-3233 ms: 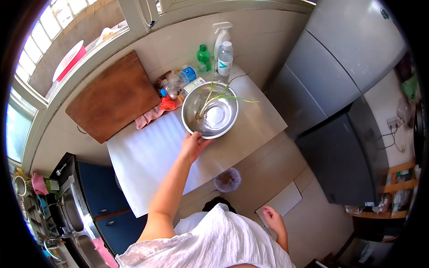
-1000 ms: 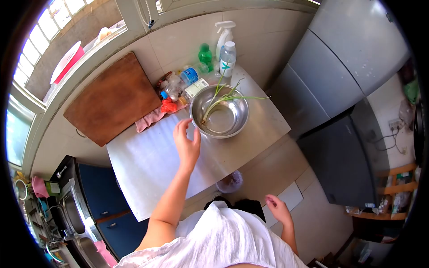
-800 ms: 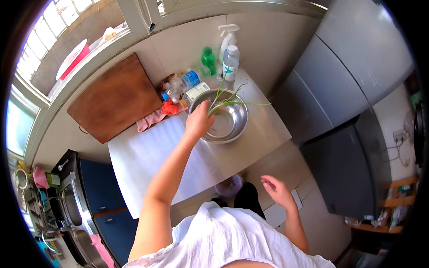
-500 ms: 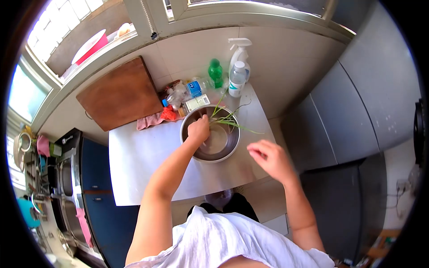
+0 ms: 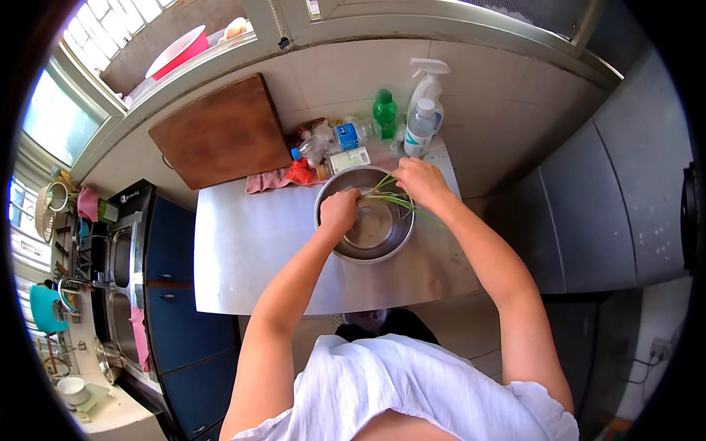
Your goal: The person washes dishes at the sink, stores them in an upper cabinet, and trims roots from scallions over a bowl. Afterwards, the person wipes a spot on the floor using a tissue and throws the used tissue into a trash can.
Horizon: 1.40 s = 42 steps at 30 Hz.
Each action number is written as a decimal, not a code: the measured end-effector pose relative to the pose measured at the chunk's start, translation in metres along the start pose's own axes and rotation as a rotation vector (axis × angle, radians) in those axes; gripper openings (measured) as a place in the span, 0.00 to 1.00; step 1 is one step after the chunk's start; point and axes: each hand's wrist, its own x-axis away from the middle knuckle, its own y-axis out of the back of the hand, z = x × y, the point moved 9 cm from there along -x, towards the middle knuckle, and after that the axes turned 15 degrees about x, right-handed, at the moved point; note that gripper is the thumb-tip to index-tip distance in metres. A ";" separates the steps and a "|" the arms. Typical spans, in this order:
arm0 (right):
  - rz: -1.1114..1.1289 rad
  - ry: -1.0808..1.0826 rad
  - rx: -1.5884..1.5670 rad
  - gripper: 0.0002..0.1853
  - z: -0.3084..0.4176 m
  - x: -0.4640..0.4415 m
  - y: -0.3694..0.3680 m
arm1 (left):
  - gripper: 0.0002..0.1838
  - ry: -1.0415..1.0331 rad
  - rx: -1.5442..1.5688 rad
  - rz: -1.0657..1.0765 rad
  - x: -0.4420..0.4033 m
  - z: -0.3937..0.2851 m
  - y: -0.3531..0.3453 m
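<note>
A round steel bowl (image 5: 401, 247) stands on the metal-topped table. Inside its left side, my left hand (image 5: 339, 210) is closed around the lower ends of long green stalks (image 5: 391, 197) that look like scallions. My right hand (image 5: 421, 180) is at the bowl's upper right rim, fingers pinched on the leafy ends of the same stalks. The stalks stretch between both hands over the bowl, and a few loose ends hang past its right rim.
Behind the bowl lie a clear plastic bottle (image 5: 351, 136), a small carton (image 5: 349, 159) and a red plastic bag (image 5: 299, 171). A green bottle (image 5: 384, 116), a white-capped bottle (image 5: 420, 128) and a spray bottle (image 5: 431, 87) stand by the wall. A wooden board (image 5: 223, 135) leans at left.
My right hand has moved from right of the bowl up to its rim and taken hold of the leafy ends. My left hand still holds the stalks. The view has shifted slightly.
</note>
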 end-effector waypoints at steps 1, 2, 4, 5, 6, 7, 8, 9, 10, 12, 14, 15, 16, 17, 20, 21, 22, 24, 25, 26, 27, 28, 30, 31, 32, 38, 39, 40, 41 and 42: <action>-0.037 -0.023 0.034 0.04 -0.001 0.000 0.004 | 0.08 -0.003 0.006 0.003 0.001 -0.002 0.003; -0.075 -0.047 0.068 0.04 -0.002 0.000 0.008 | 0.08 -0.007 0.012 0.006 0.003 -0.004 0.005; -0.070 -0.057 0.071 0.03 -0.001 0.002 0.007 | 0.08 -0.009 0.023 0.010 0.003 -0.002 0.005; -0.067 -0.065 0.069 0.02 -0.001 0.002 0.005 | 0.08 -0.007 0.030 0.013 0.003 -0.002 0.005; -0.066 -0.068 0.074 0.02 -0.002 0.003 0.004 | 0.08 -0.012 0.033 0.014 0.003 -0.002 0.004; -0.073 -0.064 0.098 0.02 -0.001 0.003 0.003 | 0.08 -0.021 0.043 0.007 0.004 -0.003 0.005; -0.081 -0.059 0.121 0.02 -0.001 0.004 0.002 | 0.08 -0.030 0.053 -0.001 0.004 -0.004 0.006; -0.081 -0.060 0.125 0.02 -0.001 0.004 0.000 | 0.08 -0.033 0.055 -0.002 0.005 -0.004 0.006; -0.093 -0.056 0.133 0.02 0.000 0.003 0.002 | 0.08 -0.032 0.062 -0.001 0.006 -0.005 0.007; -0.106 -0.051 0.142 0.02 0.001 0.003 0.004 | 0.08 -0.031 0.070 -0.001 0.007 -0.005 0.008; -0.161 -0.081 0.021 0.03 0.002 0.005 0.015 | 0.08 -0.023 0.111 -0.012 0.008 -0.004 0.009; -0.159 -0.081 0.021 0.03 0.002 0.006 0.016 | 0.08 -0.022 0.111 -0.010 0.009 -0.003 0.009; -0.150 -0.083 -0.067 0.03 0.001 0.006 0.016 | 0.09 -0.007 0.163 0.000 0.009 0.000 0.007; -0.142 -0.084 -0.155 0.04 -0.001 0.007 0.016 | 0.09 0.008 0.215 0.010 0.009 0.002 0.006; -0.059 -0.211 -0.516 0.04 -0.014 0.009 0.010 | 0.09 -0.015 0.275 0.022 0.009 0.000 0.008; -0.060 -0.212 -0.516 0.04 -0.016 0.010 0.011 | 0.09 -0.016 0.275 0.023 0.009 -0.001 0.009; -0.128 -0.223 -0.560 0.04 -0.021 0.012 0.016 | 0.09 -0.040 0.281 0.007 0.009 -0.007 0.013; -0.202 -0.336 -0.662 0.05 -0.042 0.018 0.020 | 0.09 -0.065 0.287 -0.009 0.010 -0.010 0.017; -0.288 -0.354 -0.685 0.05 -0.053 0.021 0.032 | 0.09 -0.041 0.285 -0.006 0.010 -0.004 0.017; -0.356 -0.349 -0.651 0.05 -0.064 0.024 0.044 | 0.09 -0.018 0.282 -0.004 0.011 -0.001 0.018; -0.385 -0.418 -0.618 0.05 -0.078 0.030 0.050 | 0.09 -0.021 0.281 -0.003 0.010 0.000 0.020; -0.442 -0.420 -0.607 0.06 -0.089 0.034 0.061 | 0.09 -0.012 0.283 -0.007 0.010 0.001 0.022; -0.435 -0.526 -0.704 0.06 -0.112 0.043 0.068 | 0.09 -0.003 0.286 -0.007 0.010 0.001 0.025; -0.372 -0.628 -0.812 0.06 -0.121 0.048 0.066 | 0.09 -0.006 0.312 -0.009 0.009 0.001 0.026; -0.385 -0.644 -0.921 0.06 -0.123 0.051 0.075 | 0.10 -0.010 0.337 -0.012 0.007 0.000 0.027; -0.291 -0.524 -0.822 0.03 -0.108 0.062 0.098 | 0.11 -0.098 0.323 -0.062 0.008 -0.008 0.044; -0.185 -0.420 -0.576 0.03 -0.089 0.058 0.102 | 0.11 -0.099 0.323 -0.060 0.008 -0.008 0.045; -0.129 -0.379 -0.541 0.04 -0.068 0.056 0.105 | 0.11 -0.105 0.317 -0.058 0.009 -0.011 0.048; -0.130 -0.273 -0.448 0.06 -0.047 0.054 0.109 | 0.11 -0.112 0.311 -0.057 0.010 -0.013 0.050; -0.082 -0.213 -0.379 0.08 -0.028 0.051 0.110 | 0.11 -0.113 0.311 -0.056 0.011 -0.016 0.053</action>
